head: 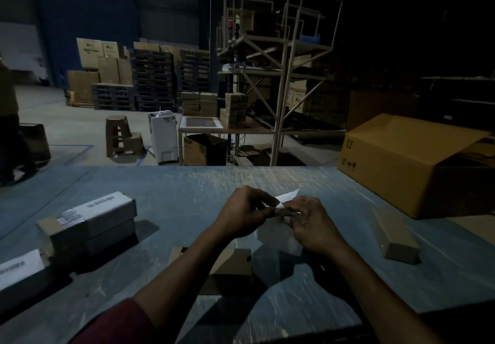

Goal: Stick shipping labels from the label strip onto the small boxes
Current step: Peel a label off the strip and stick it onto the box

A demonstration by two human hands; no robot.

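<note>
- Head view: two hands work above the grey-blue table (166,190). The left hand (242,213) and the right hand (312,227) both pinch the label strip (278,232) with curled fingers, holding it up off the table, near its middle.
- The label strip is white and blurred; a pointed corner sticks up behind the fingers, the rest hangs below the right hand.
- Small boxes on the table: a stack at the left with white printed labels (91,225), one plain brown box (396,237) at the right, one below the forearms (230,262).
- One large open carton (401,161) stands at the far right corner.
</note>
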